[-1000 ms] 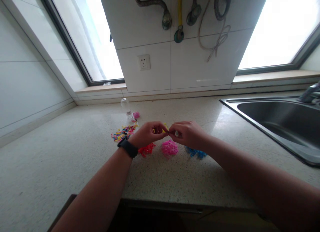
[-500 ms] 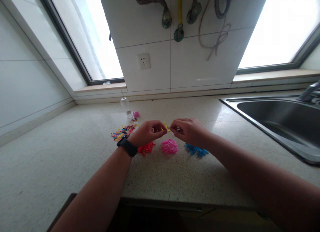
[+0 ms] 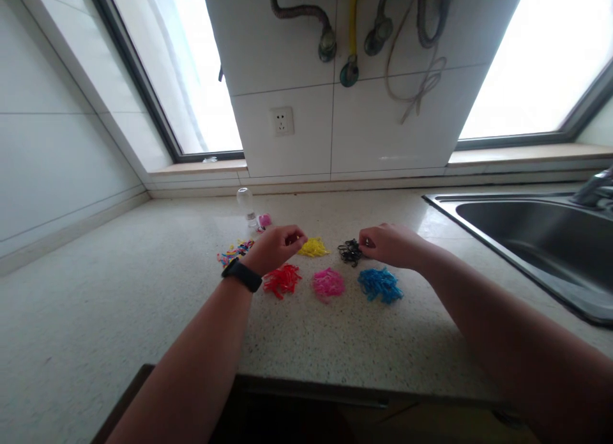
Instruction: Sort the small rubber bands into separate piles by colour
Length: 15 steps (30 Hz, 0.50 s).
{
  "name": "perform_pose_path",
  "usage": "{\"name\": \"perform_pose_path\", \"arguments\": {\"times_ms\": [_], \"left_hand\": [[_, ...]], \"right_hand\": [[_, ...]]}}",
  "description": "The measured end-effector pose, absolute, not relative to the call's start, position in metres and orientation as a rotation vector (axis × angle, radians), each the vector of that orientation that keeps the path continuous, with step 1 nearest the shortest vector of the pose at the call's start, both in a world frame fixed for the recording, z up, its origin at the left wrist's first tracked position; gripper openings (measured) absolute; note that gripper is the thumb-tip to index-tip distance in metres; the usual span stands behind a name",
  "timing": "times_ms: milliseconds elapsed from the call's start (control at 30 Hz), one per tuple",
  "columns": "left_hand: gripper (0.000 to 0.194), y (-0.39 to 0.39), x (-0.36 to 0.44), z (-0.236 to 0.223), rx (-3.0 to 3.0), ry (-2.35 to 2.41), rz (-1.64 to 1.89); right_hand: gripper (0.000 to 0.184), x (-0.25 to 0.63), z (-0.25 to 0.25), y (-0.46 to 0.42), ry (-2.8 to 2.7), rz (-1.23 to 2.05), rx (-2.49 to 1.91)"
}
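Small coloured piles lie on the speckled counter: yellow, black, red, pink and blue. A mixed-colour heap sits to the left. My left hand, a black watch on its wrist, has its fingers curled beside the yellow pile; what they pinch is hidden. My right hand rests with fingers pinched together at the edge of the black pile.
A small clear bottle lies near a pink cap behind the piles. A steel sink fills the right side. The tiled wall carries a socket and hanging hoses. The counter's front edge is close to me.
My hands, which met pinching a small yellow piece above the piles, have parted: the left drew back by the yellow pile, the right moved to the black pile. The camera shifted slightly.
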<state>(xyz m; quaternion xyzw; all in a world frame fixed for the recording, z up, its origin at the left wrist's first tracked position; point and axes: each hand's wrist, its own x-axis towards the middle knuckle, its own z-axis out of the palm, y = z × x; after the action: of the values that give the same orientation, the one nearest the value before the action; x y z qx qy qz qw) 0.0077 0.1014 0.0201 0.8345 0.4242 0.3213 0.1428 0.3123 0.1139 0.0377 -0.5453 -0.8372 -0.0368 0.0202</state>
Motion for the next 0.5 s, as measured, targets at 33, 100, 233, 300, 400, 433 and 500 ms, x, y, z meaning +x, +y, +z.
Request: {"name": "perform_pose_path", "arguments": {"times_ms": [33, 100, 233, 300, 400, 433, 500], "left_hand": [[0.026, 0.103, 0.006, 0.019, 2.395, 1.252, 0.963], [0.024, 0.106, 0.003, 0.018, 2.364, 1.287, 1.047], [0.023, 0.107, 0.000, 0.022, 2.216, 1.265, 1.295], [0.027, 0.107, -0.001, 0.025, 2.104, 1.253, 1.445], [0.044, 0.105, -0.002, 0.028, 1.922, 1.200, 1.662], [0.051, 0.105, -0.003, 0.029, 1.857, 1.170, 1.727], [0.061, 0.103, -0.003, 0.029, 1.745, 1.132, 1.838]], "right_hand": [[0.024, 0.312, 0.037, 0.114, -2.587, -0.108, -1.696], [0.024, 0.312, 0.037, 0.113, -2.572, -0.102, -1.692], [0.018, 0.302, 0.040, 0.108, -2.490, -0.089, -1.604], [0.017, 0.292, 0.043, 0.102, -2.415, -0.046, -1.498], [0.020, 0.270, 0.049, 0.094, -2.359, 0.117, -1.274], [0.020, 0.261, 0.051, 0.091, -2.380, 0.206, -1.211], [0.022, 0.241, 0.055, 0.088, -2.487, 0.386, -1.092]]}}
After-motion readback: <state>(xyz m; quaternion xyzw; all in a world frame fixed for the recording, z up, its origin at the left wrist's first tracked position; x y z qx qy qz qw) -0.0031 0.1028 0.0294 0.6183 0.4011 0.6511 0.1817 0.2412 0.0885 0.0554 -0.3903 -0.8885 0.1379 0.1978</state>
